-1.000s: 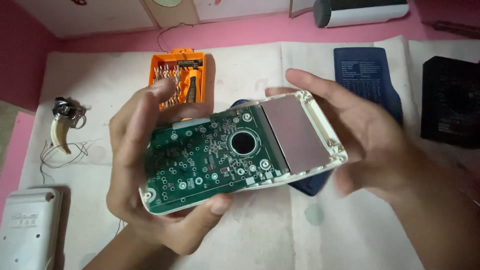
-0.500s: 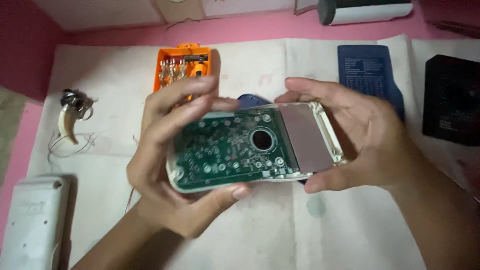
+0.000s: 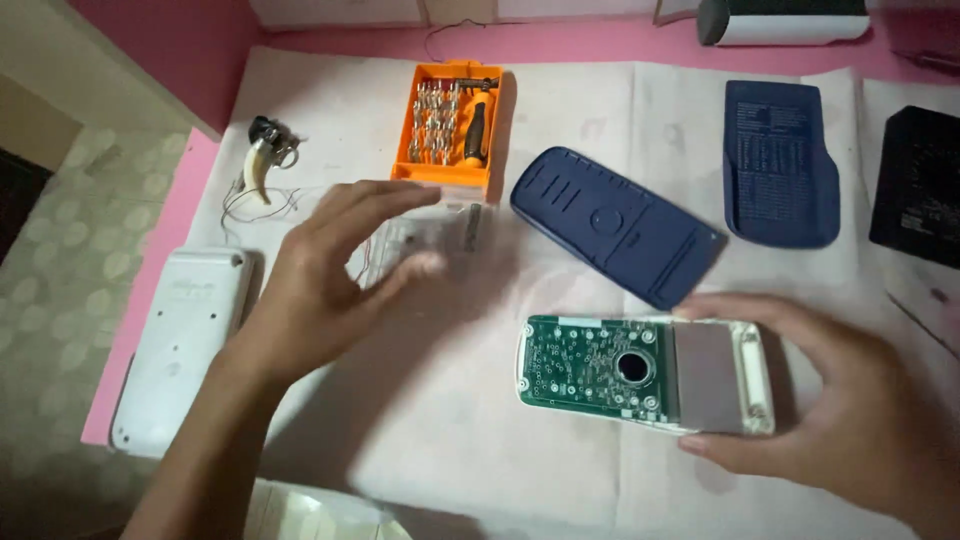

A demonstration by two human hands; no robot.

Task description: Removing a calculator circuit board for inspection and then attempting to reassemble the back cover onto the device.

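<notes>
Seen from above, an opened device (image 3: 646,375) with a white frame, a bare green circuit board and a grey screen back is laid on a paper-covered table (image 3: 640,110); it is gripped at its right end by the right hand (image 3: 850,395), thumb below and fingers curled over the top edge. The left hand (image 3: 320,275) is held above the paper, fingers loosely spread and blurred, near a small clear lid (image 3: 430,240) just below an orange screwdriver-bit case (image 3: 455,125); whether anything is pinched cannot be told. A dark blue back cover (image 3: 615,225) is laid just above the board, apart from it; a second blue panel (image 3: 780,165) and a black box (image 3: 920,185) are set further right. A white casing (image 3: 180,345) is laid at the left edge, with a claw-shaped keyring (image 3: 265,160) above it. The exposed board could probably be scratched or flexed if pressed against the table; the open bit case could be knocked by the moving left hand, so that small bits are scattered.
</notes>
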